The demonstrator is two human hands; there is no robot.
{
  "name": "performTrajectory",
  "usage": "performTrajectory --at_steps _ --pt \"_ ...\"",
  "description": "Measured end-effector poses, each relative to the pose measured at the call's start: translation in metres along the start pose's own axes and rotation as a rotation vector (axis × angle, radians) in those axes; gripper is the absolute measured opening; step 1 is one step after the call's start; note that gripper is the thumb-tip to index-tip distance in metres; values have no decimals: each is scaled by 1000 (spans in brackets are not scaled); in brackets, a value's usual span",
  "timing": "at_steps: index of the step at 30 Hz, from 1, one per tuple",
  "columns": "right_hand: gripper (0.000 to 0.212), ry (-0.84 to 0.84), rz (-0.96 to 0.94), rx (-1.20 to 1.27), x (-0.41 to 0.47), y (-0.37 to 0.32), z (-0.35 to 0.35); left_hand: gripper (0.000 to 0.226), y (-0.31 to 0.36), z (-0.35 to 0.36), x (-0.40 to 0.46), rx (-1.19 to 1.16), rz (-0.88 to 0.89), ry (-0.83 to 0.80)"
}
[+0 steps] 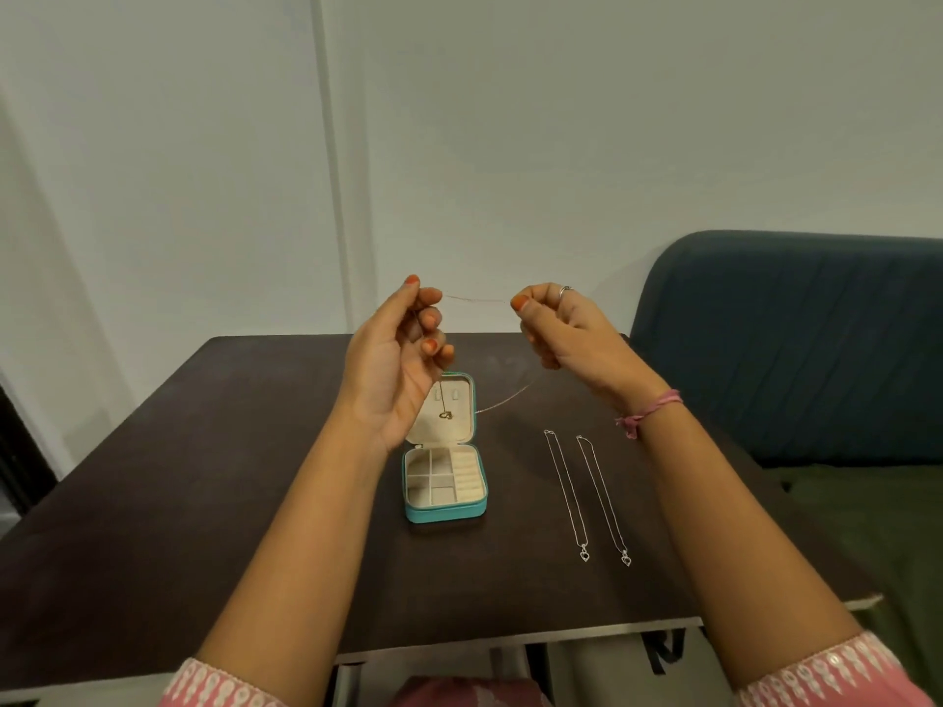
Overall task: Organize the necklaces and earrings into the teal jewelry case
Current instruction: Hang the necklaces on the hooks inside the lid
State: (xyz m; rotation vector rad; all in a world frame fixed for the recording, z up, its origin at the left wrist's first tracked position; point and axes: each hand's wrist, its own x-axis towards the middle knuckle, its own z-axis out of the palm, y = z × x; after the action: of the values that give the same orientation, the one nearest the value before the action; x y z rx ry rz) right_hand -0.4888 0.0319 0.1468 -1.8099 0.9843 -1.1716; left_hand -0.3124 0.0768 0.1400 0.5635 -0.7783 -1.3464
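The teal jewelry case (445,511) lies open on the dark table (204,477), its lid back and its cream compartments showing. Both my hands are raised above it. My left hand (395,357) and my right hand (559,324) each pinch a thin necklace chain (474,299) stretched between them. Its heart pendant (445,414) dangles below my left hand, in front of the lid. A loop of the chain trails down right of the lid. Two more necklaces (566,494) (604,500) with small pendants lie straight on the table, right of the case.
A dark blue padded seat back (796,344) stands at the right, beside the table, with a green cushion (877,523) below it. A pale wall is behind the table. The table's front edge runs just above my sleeves.
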Motion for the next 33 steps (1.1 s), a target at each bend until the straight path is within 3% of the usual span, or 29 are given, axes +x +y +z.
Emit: performTrajectory --at_steps 10,15,19,26,33 --pt "16 -154 -158 -412 -21 13 21 31 8 0 6 -244 97 8" --pt "22 -225 -205 -532 -37 8 36 35 4 -3 9 -178 136 24" --pt "21 -252 -216 -461 -44 -6 38 36 1 -7 8 -47 131 19" --pt "16 -312 -166 -126 -36 -26 34 31 0 -12 1 155 67 -22" --pt "14 -268 -126 -95 -21 -46 31 44 3 -11 -8 368 -23 -102"
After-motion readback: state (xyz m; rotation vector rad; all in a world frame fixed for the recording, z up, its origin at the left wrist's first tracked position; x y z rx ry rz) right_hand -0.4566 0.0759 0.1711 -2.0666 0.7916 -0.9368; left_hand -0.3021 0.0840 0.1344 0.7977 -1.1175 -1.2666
